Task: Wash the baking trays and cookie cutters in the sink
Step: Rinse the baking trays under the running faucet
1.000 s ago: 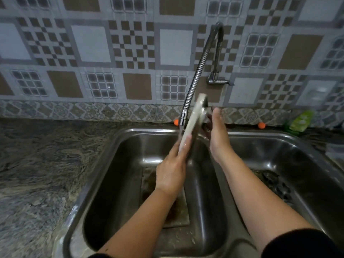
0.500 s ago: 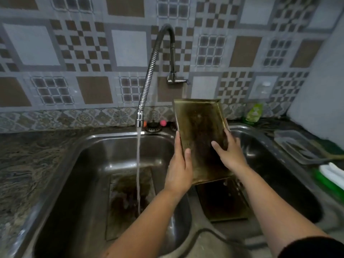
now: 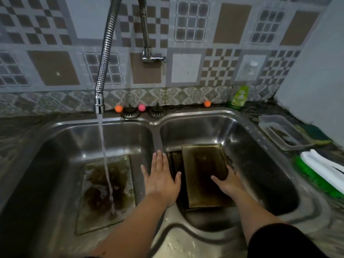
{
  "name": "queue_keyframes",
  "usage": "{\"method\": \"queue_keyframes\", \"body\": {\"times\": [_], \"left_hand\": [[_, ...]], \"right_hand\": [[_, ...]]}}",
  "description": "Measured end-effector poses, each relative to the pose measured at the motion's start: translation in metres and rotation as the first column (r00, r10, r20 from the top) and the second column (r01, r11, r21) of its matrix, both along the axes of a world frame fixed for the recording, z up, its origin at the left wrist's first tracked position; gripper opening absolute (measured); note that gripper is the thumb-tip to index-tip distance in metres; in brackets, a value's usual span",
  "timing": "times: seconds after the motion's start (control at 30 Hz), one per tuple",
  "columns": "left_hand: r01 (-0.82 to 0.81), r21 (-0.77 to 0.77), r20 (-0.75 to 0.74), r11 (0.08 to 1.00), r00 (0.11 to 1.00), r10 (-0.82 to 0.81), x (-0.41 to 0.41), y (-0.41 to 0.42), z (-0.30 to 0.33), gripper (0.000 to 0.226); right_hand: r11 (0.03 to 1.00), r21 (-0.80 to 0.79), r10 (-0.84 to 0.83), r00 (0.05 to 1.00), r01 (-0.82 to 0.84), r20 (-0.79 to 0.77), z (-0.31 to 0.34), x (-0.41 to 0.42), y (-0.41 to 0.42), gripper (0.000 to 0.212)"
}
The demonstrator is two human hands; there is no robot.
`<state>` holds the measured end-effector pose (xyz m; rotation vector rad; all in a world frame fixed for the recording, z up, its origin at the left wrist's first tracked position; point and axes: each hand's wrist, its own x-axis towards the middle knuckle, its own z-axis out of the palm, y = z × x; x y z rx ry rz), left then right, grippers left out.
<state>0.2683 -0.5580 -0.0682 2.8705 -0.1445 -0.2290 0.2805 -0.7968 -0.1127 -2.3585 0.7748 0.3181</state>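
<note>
Right of the faucet (image 3: pixel 101 75), in the right basin — rinsed baking tray (image 3: pixel 203 175), half a second ago upright, now stacked flat; right hand (image 3: pixel 229 182) gripping its edge, left hand (image 3: pixel 161 178) released, fingers apart — one tray finished.

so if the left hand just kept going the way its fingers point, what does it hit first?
The left hand is open and flat over the divider between the two basins, fingers pointing toward the back wall. Going straight on, it would probably meet the drain plugs on the back ledge first, though its height is unclear.
</note>
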Motion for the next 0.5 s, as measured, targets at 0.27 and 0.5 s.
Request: {"method": "queue_keyframes", "body": {"times": [0.27, 0.5], "left_hand": [[-0.018, -0.007, 0.005, 1.0, 1.0, 0.018, 0.0, -0.001, -0.002, 0.077], [-0.024, -0.018, 0.007, 1.0, 1.0, 0.024, 0.002, -0.001, -0.004, 0.076]], "right_hand": [[0.987, -0.04, 0.154, 0.985, -0.157, -0.083, -0.021, 0.03, 0.043, 0.101], [0.958, -0.179, 0.181, 0.958, -0.223, -0.221, -0.028, 0.032, 0.049, 0.107]]}}
